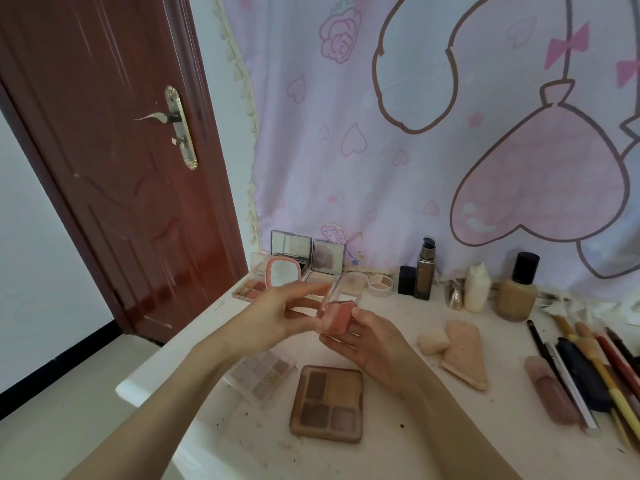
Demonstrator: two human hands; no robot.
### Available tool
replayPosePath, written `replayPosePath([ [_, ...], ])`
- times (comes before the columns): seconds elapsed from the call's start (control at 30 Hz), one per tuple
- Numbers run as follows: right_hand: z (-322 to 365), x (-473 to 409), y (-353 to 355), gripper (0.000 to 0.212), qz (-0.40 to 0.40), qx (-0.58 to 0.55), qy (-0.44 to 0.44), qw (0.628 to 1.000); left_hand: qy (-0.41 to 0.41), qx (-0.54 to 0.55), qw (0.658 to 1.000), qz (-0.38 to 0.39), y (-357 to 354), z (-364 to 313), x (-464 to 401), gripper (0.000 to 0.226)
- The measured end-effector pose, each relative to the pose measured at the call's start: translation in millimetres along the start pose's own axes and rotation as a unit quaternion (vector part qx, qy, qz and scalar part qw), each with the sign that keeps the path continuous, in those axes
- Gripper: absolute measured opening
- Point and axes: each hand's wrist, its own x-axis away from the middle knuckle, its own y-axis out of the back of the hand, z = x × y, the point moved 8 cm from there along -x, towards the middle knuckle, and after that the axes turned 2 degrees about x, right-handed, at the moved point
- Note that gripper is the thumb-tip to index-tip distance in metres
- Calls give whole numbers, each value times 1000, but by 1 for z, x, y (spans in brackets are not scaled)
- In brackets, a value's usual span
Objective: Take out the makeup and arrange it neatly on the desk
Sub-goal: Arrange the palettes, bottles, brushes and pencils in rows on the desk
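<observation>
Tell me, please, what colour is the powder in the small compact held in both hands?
Coral pink, seen in the head view: the compact.

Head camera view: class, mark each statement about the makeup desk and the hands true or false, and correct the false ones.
1. Both hands, left hand and right hand, hold the pink blush compact. True.
2. The blush compact is closed. False: its clear lid is raised.
3. The brown four-pan palette stands upright against the curtain. False: it lies flat on the desk, near the front.
4. The brushes lie at the desk's right side. True.
</observation>
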Motion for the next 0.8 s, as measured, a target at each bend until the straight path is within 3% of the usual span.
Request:
replayPosePath([
  [0.13, -1, -1, 1, 36, 13, -36, 6, 999, 33, 11, 994, -108, 25, 16, -4, 29],
  [0.27, -7, -3, 14, 36, -58, -37, -5, 998, 81, 67, 968, -229, 52, 40, -11, 15],
  [0.37, -9, -3, 20, 34, -100, -10, -7, 995, 120, 73, 958, -250, 60, 55, -22, 12],
  [0.47, -8, -4, 23, 33, -137, 122, 12, 983, 141, 43, 960, -237, 61, 66, -36, 14],
  [0.6, -5, -6, 22, 32, -164, 295, 45, 940, 150, 16, 968, -198, 55, 71, -53, 16],
  [0.7, 2, -5, 18, 34, -155, 475, 83, 862, 161, -13, 972, -172, 47, 74, -64, 19],
  [0.8, 0, -5, 9, 37, -118, 586, 97, 796, 167, -44, 971, -167, 42, 79, -73, 21],
])
